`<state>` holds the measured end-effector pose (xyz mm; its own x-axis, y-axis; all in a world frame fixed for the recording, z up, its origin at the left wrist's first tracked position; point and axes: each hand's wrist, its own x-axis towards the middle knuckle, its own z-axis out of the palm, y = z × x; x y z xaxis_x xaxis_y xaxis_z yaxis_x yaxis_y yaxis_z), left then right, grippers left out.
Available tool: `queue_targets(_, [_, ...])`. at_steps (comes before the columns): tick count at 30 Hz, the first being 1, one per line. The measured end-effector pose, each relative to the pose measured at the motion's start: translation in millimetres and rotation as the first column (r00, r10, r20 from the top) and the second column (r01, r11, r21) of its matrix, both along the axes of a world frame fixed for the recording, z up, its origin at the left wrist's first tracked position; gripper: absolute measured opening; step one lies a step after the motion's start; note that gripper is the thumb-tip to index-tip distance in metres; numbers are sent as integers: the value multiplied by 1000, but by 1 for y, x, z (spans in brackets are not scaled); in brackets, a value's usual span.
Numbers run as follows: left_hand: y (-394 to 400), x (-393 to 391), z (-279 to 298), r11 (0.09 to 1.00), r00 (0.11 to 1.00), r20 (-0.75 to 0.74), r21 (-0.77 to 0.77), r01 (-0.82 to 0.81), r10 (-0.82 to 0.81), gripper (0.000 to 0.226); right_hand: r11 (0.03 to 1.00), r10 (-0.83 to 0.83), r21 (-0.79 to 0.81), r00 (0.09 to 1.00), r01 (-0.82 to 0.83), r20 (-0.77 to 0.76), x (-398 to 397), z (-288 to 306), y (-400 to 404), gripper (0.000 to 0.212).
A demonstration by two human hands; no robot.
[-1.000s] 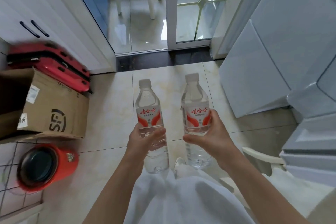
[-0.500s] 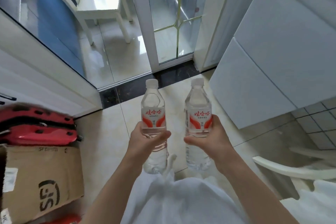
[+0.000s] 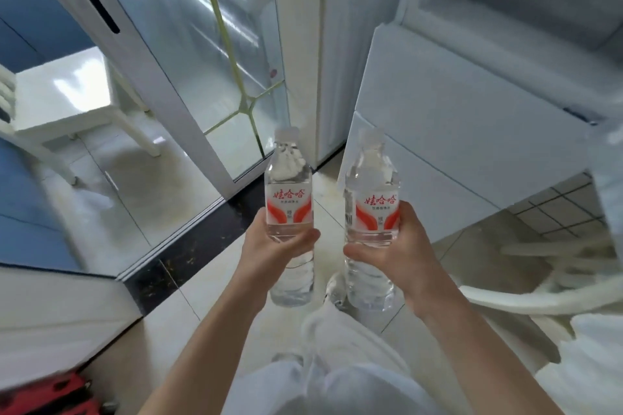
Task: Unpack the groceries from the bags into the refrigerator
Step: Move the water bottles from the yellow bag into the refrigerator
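Observation:
I hold two clear water bottles with red-and-white labels upright in front of me. My left hand (image 3: pixel 269 248) grips the left bottle (image 3: pixel 289 192) around its middle. My right hand (image 3: pixel 392 248) grips the right bottle (image 3: pixel 372 194) the same way. The white refrigerator (image 3: pixel 472 131) stands to the right and ahead, its closed lower door facing me; at the top right an open compartment shows, blurred.
A glass sliding door (image 3: pixel 188 77) with a white frame is ahead left, a white chair (image 3: pixel 64 94) behind it. A dark threshold strip (image 3: pixel 188 239) crosses the tiled floor. Part of a white chair (image 3: pixel 539 293) is at the right, a red case (image 3: pixel 43 394) at bottom left.
My view has swung up and to the right: the cardboard box has left the frame and the refrigerator now fills the upper right. Both hands still hold the bottles upright.

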<state>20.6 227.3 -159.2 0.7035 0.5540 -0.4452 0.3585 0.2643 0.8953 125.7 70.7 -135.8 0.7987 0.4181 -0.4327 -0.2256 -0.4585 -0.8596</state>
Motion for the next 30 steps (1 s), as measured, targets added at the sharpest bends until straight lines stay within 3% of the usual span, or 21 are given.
queue_targets(10, [33,169,16,992,989,87,44,120,-123,40,990,-137,54,987,133,89,149,18,39,80])
queue_targets(16, [46,252,33,965,958,120,70,254,-261,59,968,-250,68,959,243,131,212,38,44,77])
queue_targets(30, [76,443,77,777,733,259,180,603,-629,46,797,-604,148,768,585,212,339,81,58,77])
